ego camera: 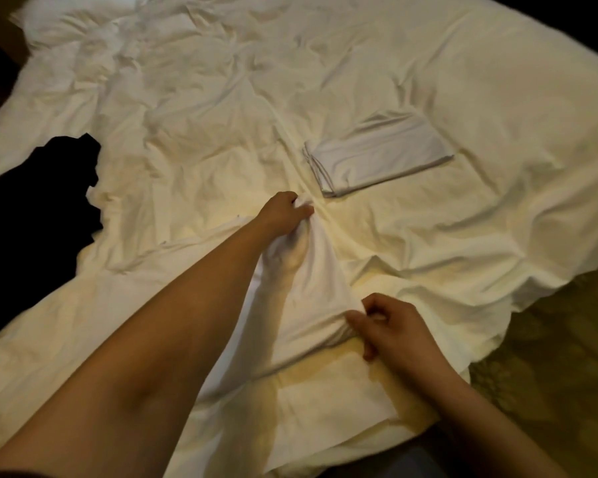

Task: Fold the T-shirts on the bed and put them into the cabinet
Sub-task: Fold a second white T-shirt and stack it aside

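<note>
We're in the folding stage here — a white T-shirt (304,288) lies on the bed (428,81) right in front of the person, and both hands are on it. The left hand (283,213) is stretched well forward, arm long and nearly straight, fingers (304,212) curled tight round a bunched corner of cloth at the far end of the shirt. The right hand (390,327) sits much nearer the body, wrist bent, thumb and forefinger pinched shut on the near edge where the fabric gathers into little pleats. Between the two grips the shirt is drawn into a taut ridge, lifted slightly off the bedding, though white on white makes its outline hard to trace. Just beyond the left hand, a touch to the right, one folded pale shirt (377,157) already lies flat and square, so I'd judge one garment done and this the second. Off to the left a dark garment (38,198) is heaped loose at the bed's edge, not yet folded. The cabinet isn't in sight. What comes next, I'd say, calls for keeping both pinches firm and carrying one end over the other evenly — let either corner slip and the fold will go crooked on that rumpled sheet.
</note>
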Motion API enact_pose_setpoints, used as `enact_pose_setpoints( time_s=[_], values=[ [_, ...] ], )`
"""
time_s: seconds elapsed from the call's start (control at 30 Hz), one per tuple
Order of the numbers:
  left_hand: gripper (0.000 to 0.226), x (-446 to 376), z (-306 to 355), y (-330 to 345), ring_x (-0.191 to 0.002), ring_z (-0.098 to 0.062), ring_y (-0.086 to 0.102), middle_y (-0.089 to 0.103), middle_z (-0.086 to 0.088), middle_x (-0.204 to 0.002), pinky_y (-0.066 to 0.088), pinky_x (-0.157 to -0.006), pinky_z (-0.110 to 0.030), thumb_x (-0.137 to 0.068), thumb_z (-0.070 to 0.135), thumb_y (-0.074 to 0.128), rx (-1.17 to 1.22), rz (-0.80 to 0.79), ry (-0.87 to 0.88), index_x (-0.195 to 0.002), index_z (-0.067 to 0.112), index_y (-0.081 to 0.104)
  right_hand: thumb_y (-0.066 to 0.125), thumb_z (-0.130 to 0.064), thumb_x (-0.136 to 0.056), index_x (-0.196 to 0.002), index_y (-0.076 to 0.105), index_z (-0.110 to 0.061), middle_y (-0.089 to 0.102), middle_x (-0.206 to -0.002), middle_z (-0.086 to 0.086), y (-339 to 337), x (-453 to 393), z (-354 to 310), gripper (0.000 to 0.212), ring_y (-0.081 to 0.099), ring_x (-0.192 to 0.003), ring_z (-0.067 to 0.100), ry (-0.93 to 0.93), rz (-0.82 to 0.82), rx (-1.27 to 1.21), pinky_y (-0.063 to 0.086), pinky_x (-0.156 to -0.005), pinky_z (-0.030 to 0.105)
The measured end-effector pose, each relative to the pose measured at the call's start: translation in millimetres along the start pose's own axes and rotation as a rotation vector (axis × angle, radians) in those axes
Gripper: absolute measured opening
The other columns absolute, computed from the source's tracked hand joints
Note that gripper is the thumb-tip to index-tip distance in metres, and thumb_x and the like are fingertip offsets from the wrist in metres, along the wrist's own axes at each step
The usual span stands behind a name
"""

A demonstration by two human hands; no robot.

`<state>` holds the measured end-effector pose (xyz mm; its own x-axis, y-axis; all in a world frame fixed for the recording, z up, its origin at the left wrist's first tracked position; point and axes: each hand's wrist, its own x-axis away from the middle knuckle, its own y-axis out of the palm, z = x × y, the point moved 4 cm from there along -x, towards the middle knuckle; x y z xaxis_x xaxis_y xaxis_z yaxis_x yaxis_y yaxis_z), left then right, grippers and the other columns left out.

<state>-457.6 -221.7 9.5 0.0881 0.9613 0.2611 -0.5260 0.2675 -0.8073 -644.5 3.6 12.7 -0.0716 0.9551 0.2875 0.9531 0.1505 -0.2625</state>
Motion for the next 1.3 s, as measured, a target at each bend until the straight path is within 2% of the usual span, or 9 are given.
enact_pose_setpoints(
  time_s=[0.1,0.2,0.4,0.57,0.77,0.83,0.93,1.07,1.3],
  values=[
    [0.031,-0.9,-8.3,7.1,-0.104,-0.029,0.060,0.065,-0.011,-0.112,0.041,-0.081,-0.031,-0.098,0.033,0.061,0.058,0.060,-0.036,-0.112,0.005,0.061,0.062,-0.026,-0.096,-0.088,0.061,-0.008,0.067,-0.060,0.015,-8.6,-0.4,6.0,0.020,0.047,-0.041,0.005,0.087,0.026,-0.303,0.035,-0.047,0.013],
    [0.032,-1.3,-9.3,13.7,-0.108,-0.032,0.060,0.065,-0.015,-0.117,0.040,-0.083,-0.032,-0.098,0.033,0.058,0.049,0.085,-0.032,-0.113,0.005,0.061,0.062,-0.023,-0.097,-0.092,0.061,-0.009,0.064,-0.059,0.014,-7.7,-0.2,8.7,0.014,0.039,-0.040,0.012,0.097,-0.039,-0.392,0.032,-0.043,0.018],
    [0.026,-3.0,-6.5,8.8,-0.101,-0.031,0.059,0.064,-0.017,-0.109,0.036,-0.076,-0.031,-0.101,0.034,0.054,0.138,0.152,-0.003,-0.095,0.009,0.054,0.064,-0.028,-0.095,-0.075,0.067,-0.018,0.063,-0.055,-0.004,-13.3,3.7,2.3,0.022,0.058,-0.052,0.004,-0.021,0.070,-0.012,0.042,-0.056,0.013],
    [0.020,-4.4,-3.6,9.2,-0.082,-0.021,0.056,0.058,-0.001,-0.086,0.039,-0.071,-0.030,-0.098,0.028,0.059,0.274,0.175,-0.002,-0.090,0.012,0.054,0.064,-0.028,-0.094,-0.094,0.071,-0.024,0.067,-0.076,-0.011,-13.4,12.2,-1.2,0.008,0.062,-0.077,0.001,-0.154,0.234,0.114,0.045,-0.068,0.012],
    [0.015,-4.5,-4.6,10.8,-0.086,-0.020,0.059,0.065,0.000,-0.091,0.047,-0.083,-0.036,-0.089,0.027,0.068,0.342,0.264,0.039,-0.089,0.016,0.059,0.062,-0.027,-0.096,-0.119,0.060,-0.022,0.053,-0.078,-0.017,-4.7,9.0,9.1,0.024,0.052,-0.073,-0.003,-0.156,0.327,0.297,0.041,-0.070,0.009],
    [0.022,-2.5,-7.2,12.0,-0.105,-0.023,0.058,0.066,0.002,-0.110,0.044,-0.098,-0.042,-0.091,0.038,0.065,0.220,0.298,0.021,-0.108,0.025,0.061,0.066,-0.022,-0.094,-0.120,0.060,-0.019,0.054,-0.090,-0.012,0.6,10.0,7.7,0.027,0.051,-0.078,0.000,-0.253,0.413,0.356,0.045,-0.074,0.015],
    [0.052,13.2,-6.2,17.9,-0.138,-0.025,0.039,0.047,-0.007,-0.148,0.024,-0.118,-0.039,-0.100,0.039,0.054,0.060,0.316,0.078,-0.146,0.016,0.043,0.064,-0.033,-0.087,-0.112,0.064,-0.014,0.058,-0.103,0.002,7.2,9.8,7.4,0.031,0.052,-0.095,0.016,-0.446,0.546,0.460,0.040,-0.082,0.025],
    [0.061,55.7,-19.6,30.6,-0.152,-0.026,0.013,0.023,-0.011,-0.163,0.000,-0.125,-0.037,-0.103,0.037,0.038,-0.028,0.345,0.188,-0.155,0.008,0.027,0.065,-0.033,-0.083,-0.099,0.070,-0.012,0.060,-0.104,0.004,16.1,10.5,-0.9,0.026,0.053,-0.098,0.017,-0.566,0.509,0.450,0.044,-0.081,0.026],
    [0.059,144.7,-83.6,33.0,-0.151,-0.018,0.014,0.021,-0.004,-0.164,0.013,-0.125,-0.035,-0.101,0.046,0.037,-0.030,0.258,0.088,-0.153,0.019,0.036,0.059,-0.031,-0.089,-0.092,0.068,-0.020,0.062,-0.098,-0.009,55.1,17.7,-16.0,0.015,0.061,-0.086,0.004,-0.633,0.253,0.374,0.050,-0.067,0.019]
  ],
)
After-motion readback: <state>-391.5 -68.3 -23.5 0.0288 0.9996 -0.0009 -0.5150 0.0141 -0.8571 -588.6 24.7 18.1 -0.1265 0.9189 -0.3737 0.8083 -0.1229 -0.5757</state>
